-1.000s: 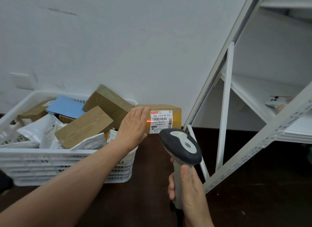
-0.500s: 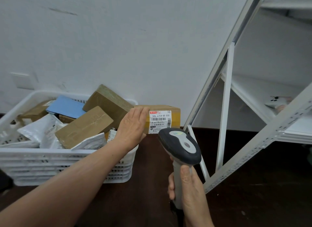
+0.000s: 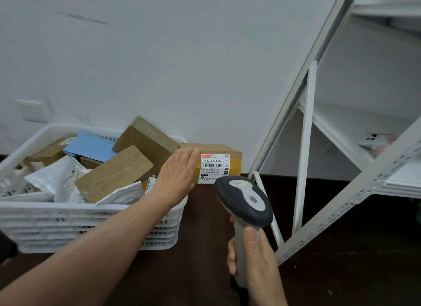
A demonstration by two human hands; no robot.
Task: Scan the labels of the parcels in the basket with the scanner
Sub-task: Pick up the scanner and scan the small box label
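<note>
We judge the main risk to be a missed read: no beam shows on the shipping label (image 3: 214, 168), and the scanner (image 3: 245, 202) sits low, its head just under the label's lower edge, so a trigger pull from here could catch the tabletop or the box edge rather than the barcode. A second risk is the cardboard box (image 3: 224, 155) slipping, since our left hand (image 3: 176, 176) seems to steady it only at 1 end; if that end shifts, the label face turns away from the scanner.

Our left hand is flat and open, fingers together, pressed against the box's left end beside the white basket (image 3: 91, 217), not wrapped around anything we can see. Our right hand (image 3: 252, 258) is closed around the scanner's handle, thumb up the front. The box stands upright outside the basket, just beyond its right corner, label towards us; other parcels lie heaped inside the basket.
</note>
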